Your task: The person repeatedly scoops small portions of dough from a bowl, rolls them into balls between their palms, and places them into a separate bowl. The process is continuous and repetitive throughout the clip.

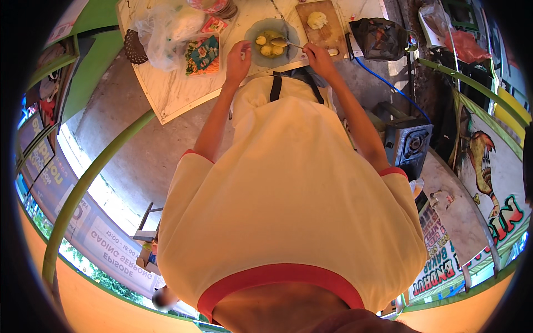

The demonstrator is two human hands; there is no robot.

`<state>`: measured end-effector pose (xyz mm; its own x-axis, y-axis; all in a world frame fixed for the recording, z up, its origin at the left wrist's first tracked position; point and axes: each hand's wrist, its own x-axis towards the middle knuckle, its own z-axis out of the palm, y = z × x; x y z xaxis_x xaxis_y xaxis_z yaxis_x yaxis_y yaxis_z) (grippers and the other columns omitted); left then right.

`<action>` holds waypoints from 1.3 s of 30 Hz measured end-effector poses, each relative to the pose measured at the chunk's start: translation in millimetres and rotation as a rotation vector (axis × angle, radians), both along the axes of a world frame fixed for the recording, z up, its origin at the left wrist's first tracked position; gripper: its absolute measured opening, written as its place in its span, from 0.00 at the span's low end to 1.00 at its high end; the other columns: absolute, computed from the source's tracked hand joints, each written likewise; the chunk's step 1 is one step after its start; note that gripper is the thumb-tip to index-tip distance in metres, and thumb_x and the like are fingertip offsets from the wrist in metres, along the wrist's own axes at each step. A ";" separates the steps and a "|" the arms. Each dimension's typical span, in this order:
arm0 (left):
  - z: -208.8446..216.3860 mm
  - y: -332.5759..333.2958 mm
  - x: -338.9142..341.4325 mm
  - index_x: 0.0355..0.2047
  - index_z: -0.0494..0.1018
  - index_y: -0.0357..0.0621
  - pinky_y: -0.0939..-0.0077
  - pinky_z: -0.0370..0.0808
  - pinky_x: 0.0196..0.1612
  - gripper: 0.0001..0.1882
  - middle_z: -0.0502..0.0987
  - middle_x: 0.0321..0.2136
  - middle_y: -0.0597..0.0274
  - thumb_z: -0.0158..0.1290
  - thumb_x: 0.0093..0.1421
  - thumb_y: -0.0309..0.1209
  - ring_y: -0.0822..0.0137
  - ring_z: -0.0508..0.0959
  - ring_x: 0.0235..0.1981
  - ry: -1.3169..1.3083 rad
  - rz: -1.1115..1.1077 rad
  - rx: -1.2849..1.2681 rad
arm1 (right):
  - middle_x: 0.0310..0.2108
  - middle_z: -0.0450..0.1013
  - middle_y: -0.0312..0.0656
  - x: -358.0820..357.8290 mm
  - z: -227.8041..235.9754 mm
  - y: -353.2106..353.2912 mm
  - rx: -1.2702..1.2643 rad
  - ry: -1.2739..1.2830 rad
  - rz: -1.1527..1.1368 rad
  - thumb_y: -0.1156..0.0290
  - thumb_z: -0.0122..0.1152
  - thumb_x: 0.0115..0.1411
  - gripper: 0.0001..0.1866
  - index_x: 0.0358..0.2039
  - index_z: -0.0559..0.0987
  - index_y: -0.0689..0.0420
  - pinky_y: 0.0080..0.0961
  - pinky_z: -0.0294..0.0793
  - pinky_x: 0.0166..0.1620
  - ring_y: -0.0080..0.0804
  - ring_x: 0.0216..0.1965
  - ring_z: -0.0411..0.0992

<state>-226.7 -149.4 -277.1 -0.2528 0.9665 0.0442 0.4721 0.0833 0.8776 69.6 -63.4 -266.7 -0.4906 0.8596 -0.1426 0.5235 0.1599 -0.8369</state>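
The right hand (319, 55) was closed on the handle of a spoon (280, 42), its tip resting in the glass bowl (252, 29) at the hand's nine o'clock. The left hand (237, 60) rested with fingers curled against the bowl's near rim, at its seven o'clock. The bowl sat close to the counter (177, 91) edge nearest the person (bare marble lay to its seven o'clock). It held yellowish liquid and several pale round pieces. A wooden cutting board (327, 30) with a lump of dough stood at the bowl's three o'clock.
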 end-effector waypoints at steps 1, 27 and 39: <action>-0.1 -0.4 0.3 0.48 0.76 0.36 0.64 0.79 0.43 0.12 0.82 0.38 0.49 0.54 0.65 0.21 0.57 0.83 0.37 0.001 0.002 0.001 | 0.32 0.78 0.56 2.4 1.0 -1.2 0.021 -0.013 0.002 0.71 0.52 0.71 0.09 0.41 0.78 0.62 0.42 0.74 0.37 0.59 0.33 0.77; 4.4 1.3 8.4 0.50 0.77 0.37 0.65 0.78 0.40 0.13 0.83 0.38 0.51 0.54 0.66 0.24 0.60 0.83 0.37 -0.029 0.006 -0.026 | 0.28 0.79 0.56 -22.4 -30.9 23.8 0.039 -0.174 -0.070 0.67 0.54 0.68 0.11 0.40 0.82 0.59 0.47 0.78 0.36 0.57 0.30 0.78; 4.3 -1.0 11.7 0.50 0.76 0.37 0.66 0.79 0.42 0.13 0.83 0.38 0.51 0.54 0.66 0.23 0.59 0.83 0.38 -0.062 0.015 -0.048 | 0.27 0.77 0.52 2.1 -26.3 20.4 -0.032 0.097 0.062 0.70 0.52 0.69 0.10 0.37 0.79 0.62 0.40 0.79 0.36 0.49 0.30 0.79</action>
<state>-215.1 -150.4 -272.8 -0.2682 0.9632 -0.0183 0.4155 0.1328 0.8998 71.7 -43.0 -293.0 -0.5556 0.8228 -0.1191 0.4298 0.1616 -0.8884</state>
